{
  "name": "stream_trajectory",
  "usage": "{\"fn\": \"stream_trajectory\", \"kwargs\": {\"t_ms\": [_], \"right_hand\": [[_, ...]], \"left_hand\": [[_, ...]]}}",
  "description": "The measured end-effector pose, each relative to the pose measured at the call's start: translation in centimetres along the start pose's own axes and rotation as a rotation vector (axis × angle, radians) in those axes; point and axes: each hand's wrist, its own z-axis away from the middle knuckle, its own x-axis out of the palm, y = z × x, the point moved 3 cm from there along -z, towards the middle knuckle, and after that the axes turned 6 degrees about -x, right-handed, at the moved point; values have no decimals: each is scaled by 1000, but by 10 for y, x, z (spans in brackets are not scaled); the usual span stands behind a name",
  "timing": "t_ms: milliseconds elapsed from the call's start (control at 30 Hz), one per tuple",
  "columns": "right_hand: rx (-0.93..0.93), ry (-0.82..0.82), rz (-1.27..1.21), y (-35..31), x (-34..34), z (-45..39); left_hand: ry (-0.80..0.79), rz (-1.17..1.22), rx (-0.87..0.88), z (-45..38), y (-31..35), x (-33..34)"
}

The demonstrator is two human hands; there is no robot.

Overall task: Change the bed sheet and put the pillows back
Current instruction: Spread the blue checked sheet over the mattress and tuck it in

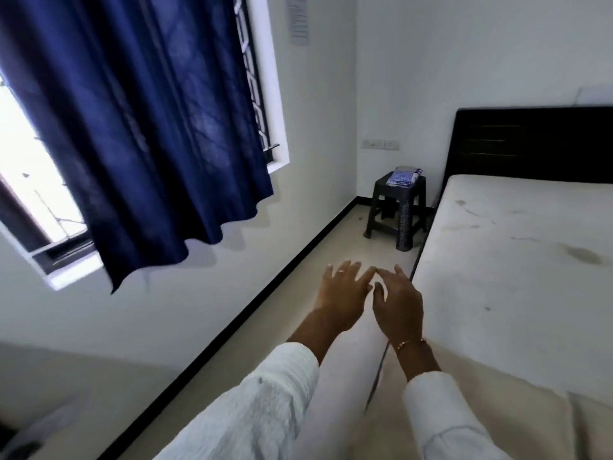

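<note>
Beside the bed, from the head view, the mattress [517, 260] lies bare and stained, stripped of any sheet, its head end against the dark headboard [530, 144]; that bareness suggests the old sheet is already off and a fresh one has yet to go on; no pillows show anywhere in view. At the far corner a dark plastic stool [398, 210] stands on the floor just beside the mattress, carrying a folded blue-checked cloth [403, 177], probably the clean sheet parked within reach of the bed, though I cannot tell for sure. A blue curtain [132, 127] hangs over the window on the left wall. Both hands reach forward over the floor strip toward the stool; the left hand [343, 293], with 1 ring, has its fingers spread and straight, holding nothing; the right hand [398, 303], a bracelet at the wrist, is likewise released, fingers relaxed, just beside the mattress edge, apparently not touching it; the 2 hands nearly meet at the fingertips.
</note>
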Motion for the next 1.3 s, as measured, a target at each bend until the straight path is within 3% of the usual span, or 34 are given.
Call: {"fn": "stream_trajectory", "kwargs": {"t_ms": [200, 400, 700, 1000, 1300], "right_hand": [[105, 91, 81, 15, 75, -132], [130, 106, 226, 44, 129, -227], [277, 133, 295, 114, 236, -376], [361, 79, 383, 261, 327, -533], [316, 37, 381, 436, 414, -721]], "left_hand": [[63, 165, 124, -143, -61, 1], [232, 303, 334, -267, -104, 17], [181, 362, 482, -473, -155, 62], [137, 499, 554, -697, -142, 135], [-3, 452, 457, -950, -119, 213]]}}
